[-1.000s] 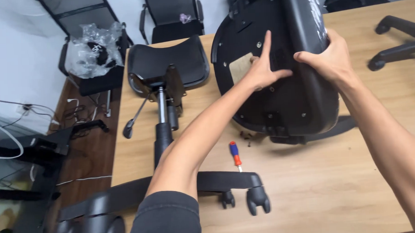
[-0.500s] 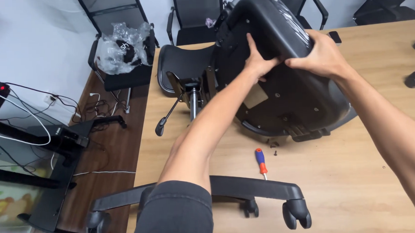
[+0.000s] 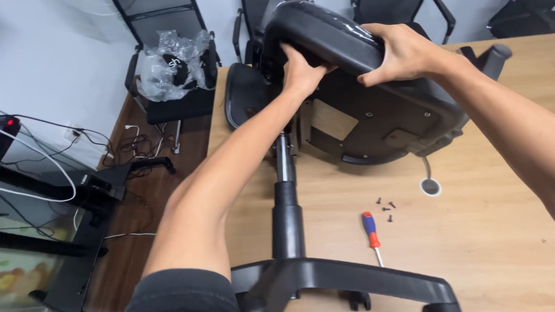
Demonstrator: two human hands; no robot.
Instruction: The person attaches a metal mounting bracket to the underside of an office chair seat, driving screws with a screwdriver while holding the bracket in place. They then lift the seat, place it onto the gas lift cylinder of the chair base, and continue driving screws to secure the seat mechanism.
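Your left hand (image 3: 302, 72) had its fingers curled tight against the near edge of the black chair seat (image 3: 374, 103), the thumb hidden behind the padding, so the grip was closed on the cushion's rim. Your right hand (image 3: 403, 50) was clamped over the top of the same rim, fingers wrapped across the glossy upholstery and the thumb pressing on the near face. Between the two hands the seat stood tilted on edge above the wooden table (image 3: 495, 228), its hard black underside turned toward you, with a pale square patch (image 3: 333, 119) showing near the middle of that underside. Just below your left forearm the gas lift column (image 3: 285, 192) ran down toward you, its shiny upper tube sliding into a thicker black sleeve that met the star base (image 3: 349, 276) at the bottom of the view. To the right of the column a screwdriver with an orange and blue handle (image 3: 371, 228) lay flat on the table, and a few small dark screws (image 3: 385, 209) were scattered just beyond it, near a round cable grommet (image 3: 430, 186). Beyond the table's far left corner a chair held a bundle of crumpled clear plastic wrap (image 3: 173, 61), and cables trailed over the dark floor (image 3: 137, 198) on the left.
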